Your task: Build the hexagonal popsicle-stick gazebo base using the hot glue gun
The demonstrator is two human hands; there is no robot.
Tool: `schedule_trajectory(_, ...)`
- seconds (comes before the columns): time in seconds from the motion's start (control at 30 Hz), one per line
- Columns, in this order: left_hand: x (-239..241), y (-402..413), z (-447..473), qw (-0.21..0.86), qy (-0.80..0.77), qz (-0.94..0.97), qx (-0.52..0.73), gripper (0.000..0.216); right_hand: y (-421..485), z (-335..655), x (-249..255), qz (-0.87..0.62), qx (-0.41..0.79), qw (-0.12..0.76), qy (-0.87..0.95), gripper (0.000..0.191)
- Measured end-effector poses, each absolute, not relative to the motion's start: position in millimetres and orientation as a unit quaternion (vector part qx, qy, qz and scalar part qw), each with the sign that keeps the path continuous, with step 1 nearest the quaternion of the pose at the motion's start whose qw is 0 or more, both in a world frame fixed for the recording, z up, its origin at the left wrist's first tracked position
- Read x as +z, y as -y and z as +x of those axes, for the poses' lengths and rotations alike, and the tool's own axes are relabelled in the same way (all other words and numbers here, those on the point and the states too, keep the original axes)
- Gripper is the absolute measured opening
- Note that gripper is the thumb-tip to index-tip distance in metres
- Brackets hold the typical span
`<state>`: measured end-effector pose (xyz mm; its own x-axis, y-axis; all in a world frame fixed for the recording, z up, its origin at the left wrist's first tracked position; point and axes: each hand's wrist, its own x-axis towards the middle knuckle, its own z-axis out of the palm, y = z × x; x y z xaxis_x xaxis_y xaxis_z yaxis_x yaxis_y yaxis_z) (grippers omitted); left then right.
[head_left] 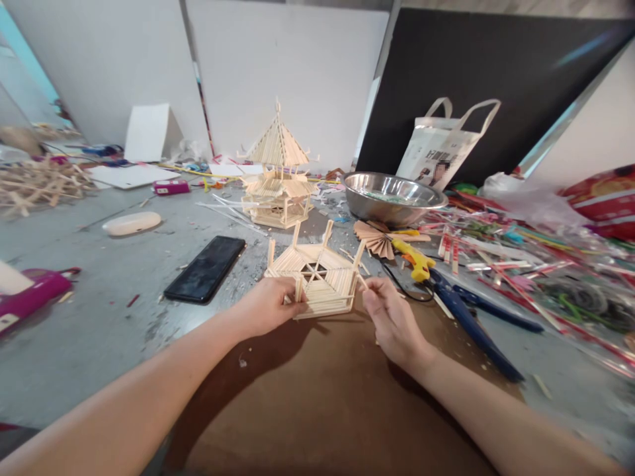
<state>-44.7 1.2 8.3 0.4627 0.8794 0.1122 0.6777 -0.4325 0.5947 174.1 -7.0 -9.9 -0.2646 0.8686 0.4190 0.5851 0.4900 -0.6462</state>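
A hexagonal base made of thin wooden sticks (322, 299) is held just above the brown board, with short posts rising from its corners. My left hand (270, 305) is closed on its near left corner, thumb and fingers around the edge. At the right edge, my right hand (389, 316) pinches a short wooden stick (363, 281), whose tip meets or nearly meets the base. Behind stands a stick-built pagoda (278, 172) with a pointed roof.
A black phone (206, 268) lies left of the base. On the right are blue-handled pliers (471, 324), a yellow glue gun (415, 260), a paper fan (373, 238) and a steel bowl (394, 198). Scattered wrappers (510, 264) cover the far right. A brown board (317, 396) lies below my hands.
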Motion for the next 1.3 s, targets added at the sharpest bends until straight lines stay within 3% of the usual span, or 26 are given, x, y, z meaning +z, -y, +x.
schedule_trajectory(0.17, 7.9, 1.5, -41.0, 0.243, -0.469, 0.823, 0.209, 0.015, 13.4, 171.0, -0.1, -0.326, -0.006, 0.272, 0.905, 0.014)
schedule_trajectory(0.4, 7.1, 2.0, -39.4, 0.246, -0.465, 0.823, 0.212, 0.014, 9.9, 171.2, -2.9, -0.292, -0.169, 0.233, 0.912, 0.021)
schedule_trajectory(1.13, 6.4, 2.7, -37.3, 0.261, -0.474, 0.813, 0.214, 0.016, 3.0, 162.2, -16.1, -0.367, -0.128, 0.172, 0.905, 0.024)
schedule_trajectory(1.3, 10.6, 4.7, -41.6, 0.225, -0.500, 0.811, 0.204, 0.023, 2.6, 165.3, -15.6, -0.373, -0.097, 0.192, 0.902, 0.024)
